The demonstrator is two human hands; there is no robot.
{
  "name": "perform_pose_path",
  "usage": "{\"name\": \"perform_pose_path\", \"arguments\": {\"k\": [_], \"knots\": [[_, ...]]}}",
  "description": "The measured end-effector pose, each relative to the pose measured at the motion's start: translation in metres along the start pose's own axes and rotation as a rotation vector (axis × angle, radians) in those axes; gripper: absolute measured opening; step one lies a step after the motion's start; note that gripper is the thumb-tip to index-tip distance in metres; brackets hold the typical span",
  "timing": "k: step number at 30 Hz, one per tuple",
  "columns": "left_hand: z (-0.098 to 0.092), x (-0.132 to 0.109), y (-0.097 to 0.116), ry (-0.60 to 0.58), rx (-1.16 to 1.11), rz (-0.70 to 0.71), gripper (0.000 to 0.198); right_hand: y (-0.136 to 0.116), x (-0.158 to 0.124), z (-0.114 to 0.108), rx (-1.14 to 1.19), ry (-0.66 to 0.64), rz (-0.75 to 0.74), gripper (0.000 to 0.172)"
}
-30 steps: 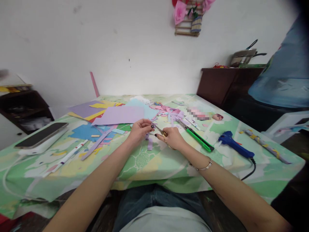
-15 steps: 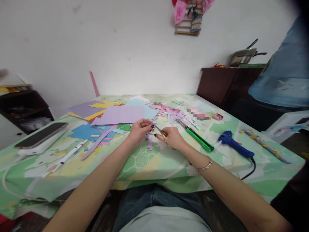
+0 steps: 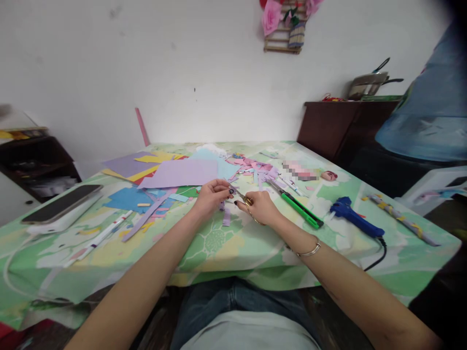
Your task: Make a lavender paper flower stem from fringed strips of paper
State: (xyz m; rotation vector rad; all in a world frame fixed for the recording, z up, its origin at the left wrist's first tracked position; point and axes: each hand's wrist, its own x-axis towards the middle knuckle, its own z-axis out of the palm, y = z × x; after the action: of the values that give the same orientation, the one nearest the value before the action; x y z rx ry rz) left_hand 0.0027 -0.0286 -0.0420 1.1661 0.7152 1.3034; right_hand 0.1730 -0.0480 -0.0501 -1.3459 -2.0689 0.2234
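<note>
My right hand (image 3: 260, 206) is closed around the gold handles of a pair of scissors (image 3: 248, 200), whose blades point up and left towards my other hand. My left hand (image 3: 213, 197) is closed in a pinch at the blades, thumb against fingers. It seems to hold a small strip of purple paper (image 3: 226, 217), fringed along its edge, which hangs below the fingers; the part between the fingertips is hidden. Beyond the hands lie a lilac paper sheet (image 3: 182, 174) and a heap of pink and purple paper scraps (image 3: 264, 171).
Right of my hands lie a green utility knife (image 3: 301, 210), a blue glue gun (image 3: 355, 221) with its cord, and a grey-and-yellow wrapped stick (image 3: 401, 218). On the left are a phone (image 3: 62, 203), white markers (image 3: 100, 238) and blue paper (image 3: 127, 200). A patterned cloth (image 3: 233, 257) covers the table.
Both hands stay almost in the same place. The fingers and scissors shift only very slightly.
</note>
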Motion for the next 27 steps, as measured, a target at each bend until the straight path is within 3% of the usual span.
{"name": "perform_pose_path", "arguments": {"k": [27], "knots": [[-0.011,0.008,-0.011,0.123,0.109,0.084,0.028,0.004,0.001,0.001,-0.017,-0.03,0.004,0.035]]}}
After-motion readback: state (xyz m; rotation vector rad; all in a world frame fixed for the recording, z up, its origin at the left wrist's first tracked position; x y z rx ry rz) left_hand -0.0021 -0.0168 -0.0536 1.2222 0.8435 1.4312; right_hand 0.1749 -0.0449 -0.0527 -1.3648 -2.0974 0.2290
